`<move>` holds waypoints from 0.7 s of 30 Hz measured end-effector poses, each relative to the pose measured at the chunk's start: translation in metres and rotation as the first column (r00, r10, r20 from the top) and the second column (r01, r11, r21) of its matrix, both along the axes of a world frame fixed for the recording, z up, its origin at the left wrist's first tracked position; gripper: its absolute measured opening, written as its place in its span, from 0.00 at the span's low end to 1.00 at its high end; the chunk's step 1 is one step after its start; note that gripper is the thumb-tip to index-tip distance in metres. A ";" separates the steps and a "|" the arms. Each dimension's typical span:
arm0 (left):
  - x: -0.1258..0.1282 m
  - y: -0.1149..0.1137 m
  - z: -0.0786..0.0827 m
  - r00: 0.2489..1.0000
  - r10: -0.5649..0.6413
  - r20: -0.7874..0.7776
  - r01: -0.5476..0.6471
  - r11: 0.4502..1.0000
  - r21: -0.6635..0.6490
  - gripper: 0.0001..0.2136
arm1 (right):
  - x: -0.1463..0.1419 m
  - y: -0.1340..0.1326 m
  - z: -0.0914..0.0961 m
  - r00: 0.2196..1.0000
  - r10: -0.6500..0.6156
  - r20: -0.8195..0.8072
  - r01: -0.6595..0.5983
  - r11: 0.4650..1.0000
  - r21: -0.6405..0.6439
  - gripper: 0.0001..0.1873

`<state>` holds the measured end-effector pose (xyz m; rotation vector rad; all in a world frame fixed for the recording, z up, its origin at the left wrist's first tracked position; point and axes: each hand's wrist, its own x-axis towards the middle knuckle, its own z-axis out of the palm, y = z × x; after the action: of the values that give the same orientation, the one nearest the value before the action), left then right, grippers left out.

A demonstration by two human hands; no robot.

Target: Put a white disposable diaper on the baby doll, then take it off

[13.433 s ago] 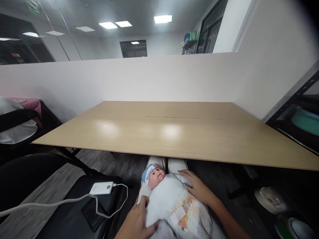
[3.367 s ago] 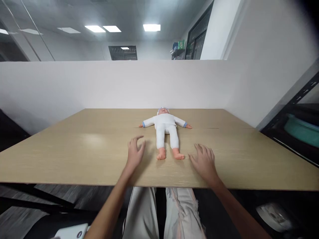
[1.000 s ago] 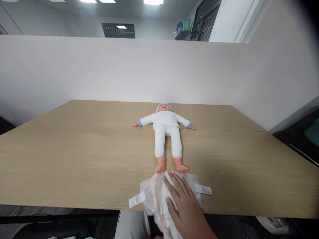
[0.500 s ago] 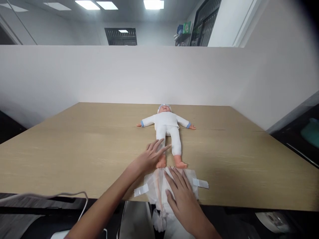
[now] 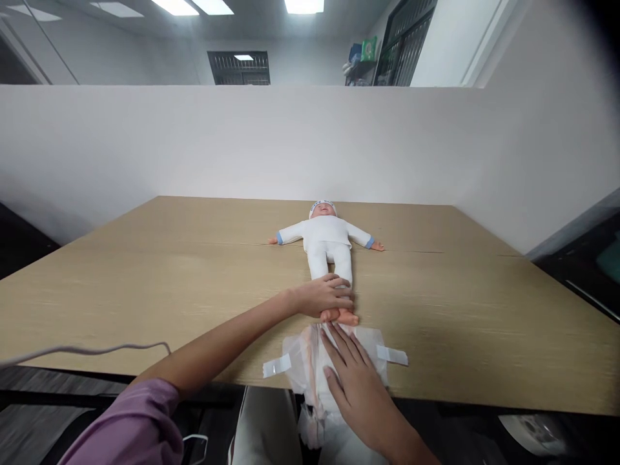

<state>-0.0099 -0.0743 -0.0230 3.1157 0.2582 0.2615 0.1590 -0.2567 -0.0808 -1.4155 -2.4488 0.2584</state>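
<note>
Your left hand [image 5: 325, 298], only reaching moment ago, now closed round doll [image 5: 328, 240] ankles (doll flat on back, mid desk [image 5: 194, 278]). Your right hand [image 5: 356, 381] flat, fingers apart, on diaper [image 5: 296, 352] just below feet. Legs held now.

1. Light wooden table [image 5: 145, 278]: spans 9 to 3 o'clock.
2. White partition [image 5: 194, 142]: upright behind table, 12 o'clock.
3. White cable [image 5: 87, 351]: along table's near edge, 8 o'clock.
4. Dark rack [image 5: 588, 258]: 3 o'clock.
</note>
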 end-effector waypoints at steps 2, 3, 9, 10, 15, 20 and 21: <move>0.001 0.002 0.012 1.000 0.020 0.001 -0.020 0.998 -0.059 0.15 | 0.003 0.004 0.002 1.000 0.023 0.011 -0.023 0.999 -0.041 0.34; 0.000 0.003 0.021 0.999 0.026 0.021 -0.023 0.994 -0.108 0.16 | 0.004 0.007 0.003 0.999 0.038 0.015 -0.037 0.998 -0.060 0.33; -0.007 0.020 0.096 0.931 0.173 0.321 0.015 0.862 -0.507 0.15 | 0.006 0.042 0.011 0.997 0.077 0.022 -0.075 0.993 -0.095 0.31; -0.008 0.023 0.106 0.912 0.228 0.340 -0.003 0.835 -0.551 0.16 | 0.006 0.051 0.011 0.996 0.083 0.028 -0.080 0.992 -0.095 0.31; -0.019 0.039 0.131 0.839 0.391 0.378 -0.067 0.763 -0.642 0.17 | -0.002 0.116 0.000 0.996 0.077 0.045 -0.075 0.996 -0.050 0.30; -0.028 0.057 0.132 0.774 0.396 0.495 -0.013 0.791 -0.612 0.16 | -0.011 0.205 -0.010 0.997 0.074 -0.007 -0.074 0.997 0.018 0.30; -0.029 0.060 0.132 0.760 0.392 0.518 0.008 0.791 -0.612 0.16 | -0.012 0.223 -0.011 0.996 0.071 -0.045 -0.070 0.997 0.035 0.29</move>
<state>-0.0384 -0.0144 0.1087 2.2163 0.5386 0.9861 0.1470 -0.0335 -0.0915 -1.2967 -2.4566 0.2614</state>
